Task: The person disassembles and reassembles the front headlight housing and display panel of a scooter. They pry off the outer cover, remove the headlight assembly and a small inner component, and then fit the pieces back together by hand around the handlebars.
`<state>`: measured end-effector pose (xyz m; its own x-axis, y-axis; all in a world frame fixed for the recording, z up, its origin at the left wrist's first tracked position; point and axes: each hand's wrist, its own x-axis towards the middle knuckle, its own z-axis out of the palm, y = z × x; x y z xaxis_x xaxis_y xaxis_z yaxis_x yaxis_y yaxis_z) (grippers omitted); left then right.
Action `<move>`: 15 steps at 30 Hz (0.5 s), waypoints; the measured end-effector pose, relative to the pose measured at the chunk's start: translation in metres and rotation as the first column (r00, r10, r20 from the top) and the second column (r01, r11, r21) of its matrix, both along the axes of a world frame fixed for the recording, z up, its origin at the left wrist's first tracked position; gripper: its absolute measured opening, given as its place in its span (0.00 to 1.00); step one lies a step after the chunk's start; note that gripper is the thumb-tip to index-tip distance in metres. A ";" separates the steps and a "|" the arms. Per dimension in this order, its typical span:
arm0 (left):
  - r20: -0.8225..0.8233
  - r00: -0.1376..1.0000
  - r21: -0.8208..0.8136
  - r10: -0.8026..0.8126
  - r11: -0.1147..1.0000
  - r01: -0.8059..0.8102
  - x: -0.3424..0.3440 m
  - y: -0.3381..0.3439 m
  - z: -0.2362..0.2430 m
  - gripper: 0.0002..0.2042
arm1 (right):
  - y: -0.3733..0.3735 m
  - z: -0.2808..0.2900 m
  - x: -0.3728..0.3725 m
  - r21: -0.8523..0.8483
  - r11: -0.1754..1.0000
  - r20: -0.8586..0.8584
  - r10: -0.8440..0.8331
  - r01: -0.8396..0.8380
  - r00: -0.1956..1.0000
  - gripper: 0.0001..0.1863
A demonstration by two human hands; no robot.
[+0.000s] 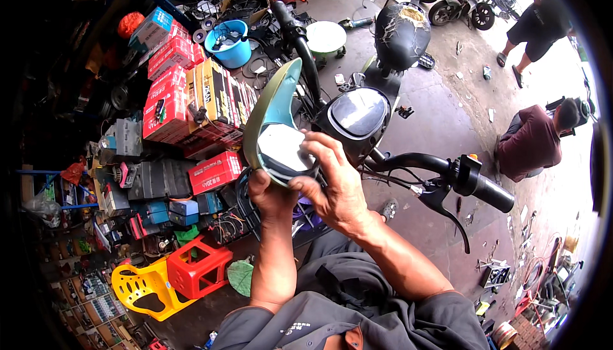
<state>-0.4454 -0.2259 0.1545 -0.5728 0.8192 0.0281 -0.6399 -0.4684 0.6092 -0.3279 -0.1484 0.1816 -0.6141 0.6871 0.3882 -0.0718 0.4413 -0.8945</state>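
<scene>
Curved green cowl point(254, 123) is raised in both hands, its bright, glossy insert point(280, 145) turned upward, with the scooter's black-rimmed instrument panel point(359, 112) just beyond the right hand point(338, 190); the left hand point(273, 198) grips the lower edge from below, while the right pinches the near rim and insert's right end between thumb and fingers. Judged by the thin wall and smooth finish: light, fairly stiff plastic, somewhat slippery, probably liable to crack or scratch if bent. Best hold: both thick lower corners, fingertips clear of the glossy face.
</scene>
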 end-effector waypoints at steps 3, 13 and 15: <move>-0.018 1.000 -0.025 -0.020 0.999 0.020 -0.013 -0.008 -0.020 0.41 | 0.005 0.016 0.004 -0.085 0.994 0.086 0.077 -0.070 0.993 0.36; -0.223 0.974 -0.192 0.043 0.978 -0.087 0.001 0.010 0.015 0.42 | -0.001 -0.004 -0.002 -0.086 0.995 -0.116 0.031 -0.042 0.993 0.29; -0.187 0.975 -0.164 0.117 0.975 -0.149 0.009 0.016 0.021 0.43 | -0.001 -0.008 -0.005 -0.101 0.993 -0.204 0.040 -0.062 0.978 0.25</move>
<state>-0.4362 -0.2096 0.1753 -0.6759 0.7370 0.0000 -0.4552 -0.4174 0.7865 -0.3331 -0.1495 0.1740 -0.5664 0.7007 0.4338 -0.2748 0.3357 -0.9010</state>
